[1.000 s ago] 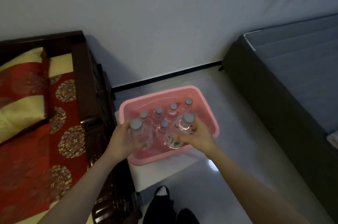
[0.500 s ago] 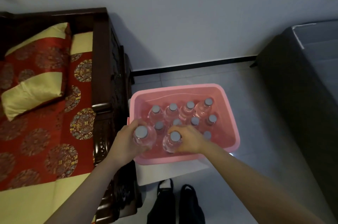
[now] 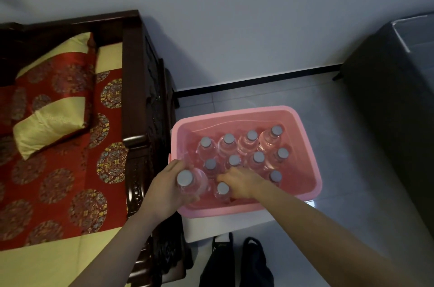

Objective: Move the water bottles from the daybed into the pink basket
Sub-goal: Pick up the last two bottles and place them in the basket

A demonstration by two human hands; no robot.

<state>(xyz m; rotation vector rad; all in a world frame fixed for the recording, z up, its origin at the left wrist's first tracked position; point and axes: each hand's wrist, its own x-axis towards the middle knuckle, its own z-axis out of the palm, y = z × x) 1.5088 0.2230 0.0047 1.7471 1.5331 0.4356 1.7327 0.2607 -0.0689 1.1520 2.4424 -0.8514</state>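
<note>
left hand point(image 3: 164, 189) grip wraps clear grey-capped plastic water bottle point(image 3: 190, 184) | right hand point(image 3: 242, 184) grip closed around second bottle point(image 3: 222, 191), inside pink plastic basket point(image 3: 310, 169) | likely heavy, slick; hold mid-body

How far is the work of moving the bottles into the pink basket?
Nearly done. Nine capped bottles stand free in the pink basket. The left hand and right hand each lower one more bottle. The visible daybed shows only cushions, no bottles.
</note>
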